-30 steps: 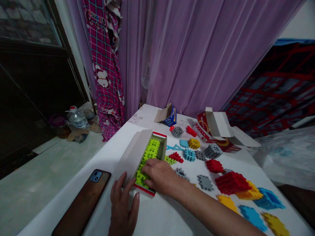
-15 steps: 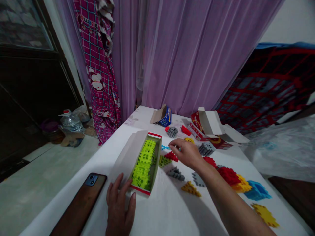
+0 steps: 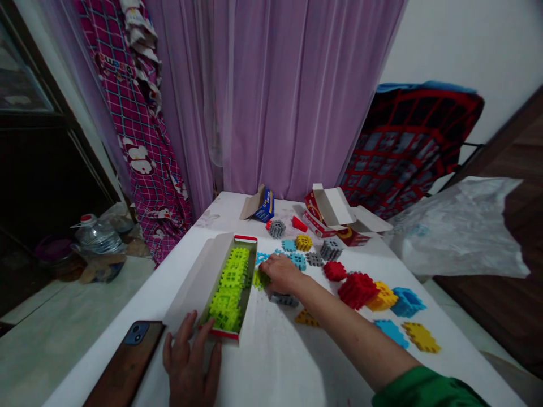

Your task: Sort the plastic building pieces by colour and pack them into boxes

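Right hand (image 3: 282,273) curls over a loose lime-green plastic tile (image 3: 258,279) just beside the long red-rimmed cardboard box (image 3: 245,238) of matching tiles (image 3: 229,288) — gripped or only covered, I cannot tell. Left hand (image 3: 190,362) lies flat, fingers spread, at its near end — unpinned, that light box could skid.

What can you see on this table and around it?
Long open cardboard box: one, white, red-ended, left on the table.
Interlocking plastic blocks: many, lime green, inside that box.
Loose plastic blocks: over a dozen, red, yellow, blue, grey, mid-table.
Loose lime green block: one, beside the box.
Brown-backed phone: one, near left corner.
Small open carton: one, blue, far end.
Larger open carton: one, red and white, far end.
Crumpled plastic bag: one, white, right.
Left hand: flat, by the box's near end.
Right hand: fingertips at that loose block.
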Action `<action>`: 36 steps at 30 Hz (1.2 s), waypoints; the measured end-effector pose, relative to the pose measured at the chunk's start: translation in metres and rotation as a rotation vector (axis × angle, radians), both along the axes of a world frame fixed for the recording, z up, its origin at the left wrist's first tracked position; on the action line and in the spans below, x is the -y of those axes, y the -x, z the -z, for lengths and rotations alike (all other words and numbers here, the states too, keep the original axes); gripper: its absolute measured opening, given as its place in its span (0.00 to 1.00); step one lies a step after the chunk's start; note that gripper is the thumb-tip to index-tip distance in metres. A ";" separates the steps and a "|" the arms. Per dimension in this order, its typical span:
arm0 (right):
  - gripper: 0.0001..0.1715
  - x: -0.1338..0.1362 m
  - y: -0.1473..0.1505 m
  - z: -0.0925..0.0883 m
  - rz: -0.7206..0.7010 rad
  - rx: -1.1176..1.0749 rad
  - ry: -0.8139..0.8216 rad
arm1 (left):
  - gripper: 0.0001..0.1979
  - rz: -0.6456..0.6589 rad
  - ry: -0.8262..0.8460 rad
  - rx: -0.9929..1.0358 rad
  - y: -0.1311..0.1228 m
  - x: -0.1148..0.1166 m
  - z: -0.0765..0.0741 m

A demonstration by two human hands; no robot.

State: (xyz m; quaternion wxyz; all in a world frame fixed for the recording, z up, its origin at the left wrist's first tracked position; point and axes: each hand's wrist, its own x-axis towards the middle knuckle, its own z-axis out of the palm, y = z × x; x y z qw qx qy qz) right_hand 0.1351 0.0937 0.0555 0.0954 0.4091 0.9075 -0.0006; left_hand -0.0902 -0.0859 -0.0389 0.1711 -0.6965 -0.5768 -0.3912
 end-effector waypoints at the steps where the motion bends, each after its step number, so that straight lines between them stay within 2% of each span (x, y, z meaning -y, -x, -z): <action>1: 0.20 -0.002 0.001 0.000 -0.008 0.011 -0.003 | 0.25 -0.006 0.000 0.006 0.001 -0.001 0.001; 12: 0.30 -0.015 0.000 0.006 -0.150 0.031 -0.033 | 0.30 0.014 0.015 0.020 0.004 -0.002 0.006; 19: 0.29 -0.016 -0.001 0.008 -0.143 -0.016 -0.027 | 0.31 0.003 0.000 0.044 0.001 -0.003 0.006; 24: 0.31 -0.016 -0.008 0.003 -0.117 -0.078 -0.006 | 0.31 -0.021 0.004 0.089 -0.002 -0.003 0.006; 29: 0.32 -0.018 -0.027 -0.015 -0.041 -0.116 0.005 | 0.31 -0.009 -0.009 0.113 -0.003 -0.002 0.006; 33: 0.31 -0.025 -0.039 -0.047 0.050 -0.171 0.007 | 0.32 -0.012 0.009 0.121 -0.004 -0.002 0.006; 36: 0.30 -0.034 -0.028 -0.071 0.044 -0.234 -0.017 | 0.33 -0.008 0.006 0.110 -0.002 -0.002 0.007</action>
